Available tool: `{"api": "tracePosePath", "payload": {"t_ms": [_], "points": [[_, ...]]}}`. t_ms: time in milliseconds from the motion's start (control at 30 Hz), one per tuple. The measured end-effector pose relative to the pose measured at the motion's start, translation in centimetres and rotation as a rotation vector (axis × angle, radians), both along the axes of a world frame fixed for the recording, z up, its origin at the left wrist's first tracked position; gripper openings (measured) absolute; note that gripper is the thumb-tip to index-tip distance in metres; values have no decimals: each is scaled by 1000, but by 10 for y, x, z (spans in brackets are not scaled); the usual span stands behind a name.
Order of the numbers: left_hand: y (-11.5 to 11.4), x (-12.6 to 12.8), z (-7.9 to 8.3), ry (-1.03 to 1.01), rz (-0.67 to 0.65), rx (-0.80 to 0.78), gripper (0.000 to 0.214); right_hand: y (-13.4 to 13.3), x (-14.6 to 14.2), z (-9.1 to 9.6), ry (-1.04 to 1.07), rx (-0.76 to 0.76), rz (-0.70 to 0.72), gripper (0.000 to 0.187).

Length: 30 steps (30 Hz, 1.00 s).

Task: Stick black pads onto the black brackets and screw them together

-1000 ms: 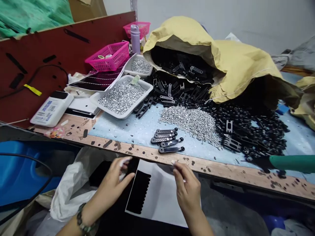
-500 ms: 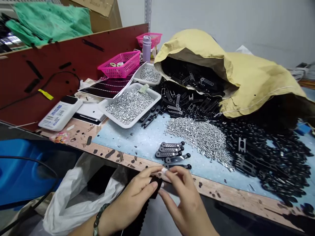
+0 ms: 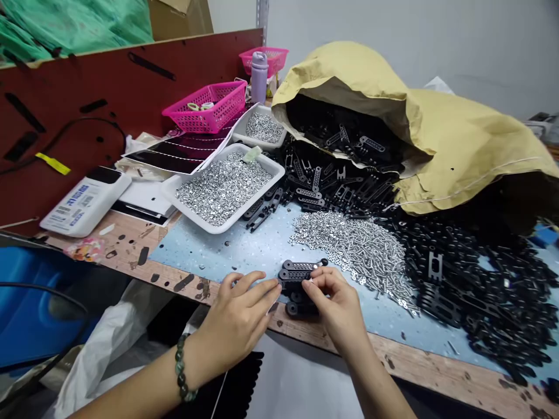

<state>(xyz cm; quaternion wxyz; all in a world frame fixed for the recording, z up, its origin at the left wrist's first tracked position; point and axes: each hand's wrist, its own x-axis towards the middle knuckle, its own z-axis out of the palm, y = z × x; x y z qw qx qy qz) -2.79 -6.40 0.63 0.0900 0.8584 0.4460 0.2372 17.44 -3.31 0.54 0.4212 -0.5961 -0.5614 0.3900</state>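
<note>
My left hand (image 3: 238,317) and my right hand (image 3: 336,302) meet over a small stack of black metal link plates (image 3: 297,285) on the pale blue mat (image 3: 209,250). The left fingertips press on the stack's near left end. The right fingers pinch it from the other side and hide part of it. Just beyond my right hand lies a heap of silver screws and nuts (image 3: 358,256). A beaded bracelet (image 3: 183,369) circles my left wrist.
A white tray of silver nuts (image 3: 253,201) and a smaller tray (image 3: 257,142) stand behind the hands. Black parts (image 3: 471,279) spill from a yellow sack (image 3: 463,139). A pink basket (image 3: 205,102) is at the back. Below the wooden bench edge (image 3: 183,283) lie a white plastic bag (image 3: 113,343) and a white sheet (image 3: 301,378).
Both hands have moved forward from the white sheet and bag onto the bench. They now cover the black link plates, which have been drawn together into one stack.
</note>
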Motion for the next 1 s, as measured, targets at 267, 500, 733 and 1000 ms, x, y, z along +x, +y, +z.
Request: {"api": "tracePosePath", "payload": {"t_ms": [267,500,733,1000], "points": [[2,1,2,9,-28,-14,36,0,-9,0,-148,1,22,26],[6,4,3,-6,-27,-92,37,3,-5,-2,-637,155,122,32],[14,-1,19,-276,-36,-406,45,-5,-11,25,-701,427,200,23],[18,12,12,-624,58,-670,44,-11,-25,24,-450,555,320,11]]}}
